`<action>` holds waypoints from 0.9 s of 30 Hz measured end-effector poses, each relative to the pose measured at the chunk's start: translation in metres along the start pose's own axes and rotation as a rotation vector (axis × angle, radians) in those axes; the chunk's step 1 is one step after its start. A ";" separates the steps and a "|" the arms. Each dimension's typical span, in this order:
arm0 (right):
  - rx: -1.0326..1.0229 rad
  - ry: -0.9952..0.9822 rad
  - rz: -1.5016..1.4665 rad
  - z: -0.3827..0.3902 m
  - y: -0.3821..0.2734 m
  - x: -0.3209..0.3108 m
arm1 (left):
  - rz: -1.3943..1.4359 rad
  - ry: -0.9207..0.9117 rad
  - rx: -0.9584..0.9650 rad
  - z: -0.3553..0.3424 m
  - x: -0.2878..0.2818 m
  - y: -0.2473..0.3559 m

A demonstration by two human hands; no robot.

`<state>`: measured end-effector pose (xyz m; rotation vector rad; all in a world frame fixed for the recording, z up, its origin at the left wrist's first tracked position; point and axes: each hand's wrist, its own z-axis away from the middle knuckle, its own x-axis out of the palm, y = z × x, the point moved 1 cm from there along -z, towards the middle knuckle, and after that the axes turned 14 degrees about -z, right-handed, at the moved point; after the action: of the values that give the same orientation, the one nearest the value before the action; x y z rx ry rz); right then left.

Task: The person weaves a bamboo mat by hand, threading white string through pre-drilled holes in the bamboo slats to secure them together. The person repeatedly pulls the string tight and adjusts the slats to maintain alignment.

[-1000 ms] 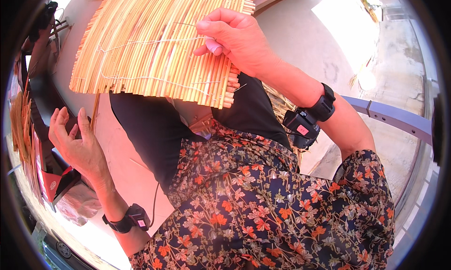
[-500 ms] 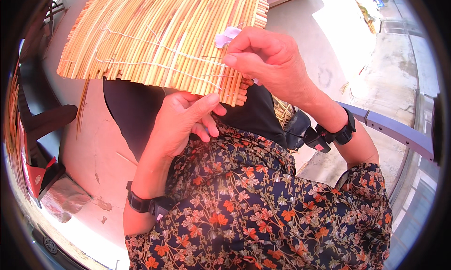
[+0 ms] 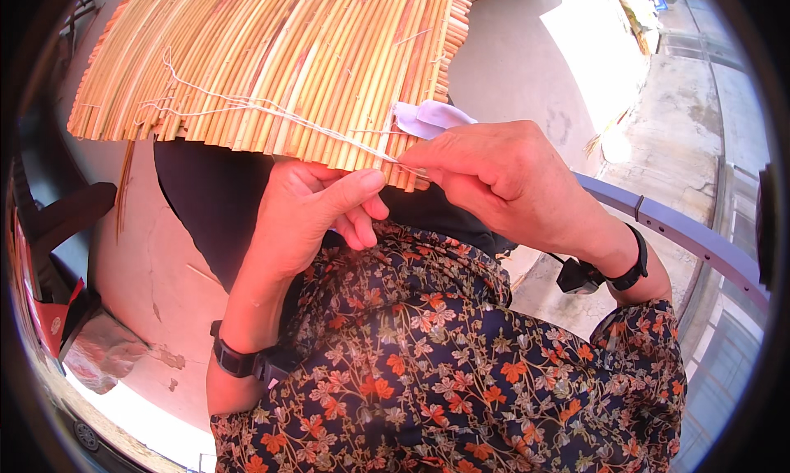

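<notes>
A mat of straw-coloured reeds (image 3: 247, 53) lies across my dark-trousered lap, long loops of white thread (image 3: 292, 118) running over its near part. At the lower edge, my left hand (image 3: 317, 206) grips from beneath with curled fingers, its thumb beside the stick ends. Just to the right, my right hand (image 3: 494, 185) pinches what looks like a fine needle with the thread, near the mat's lower right corner; the fingertips partly hide it. A piece of pale lilac cloth (image 3: 424, 115) sits on the mat directly above that hand.
A curved grey metal bar (image 3: 683, 238) passes to my right over the pale concrete floor (image 3: 576, 78). At the left are a dark frame (image 3: 82, 201), a red object (image 3: 53, 321) and some loose reeds (image 3: 125, 185). Part of a car (image 3: 86, 436) shows at the lower left rim.
My left hand came up from the lower left to the mat's edge. My right hand moved down and right toward that edge, pulling the thread. The lilac piece now lies lower.
</notes>
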<state>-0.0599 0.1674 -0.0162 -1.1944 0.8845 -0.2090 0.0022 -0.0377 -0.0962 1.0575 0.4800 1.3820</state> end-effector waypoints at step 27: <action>0.087 -0.058 0.044 -0.004 -0.003 -0.008 | -0.010 0.005 0.016 -0.001 0.004 -0.002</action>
<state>-0.0673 0.1676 -0.0103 -1.0937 0.8418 -0.1741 0.0031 -0.0333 -0.0966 1.0633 0.5003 1.3742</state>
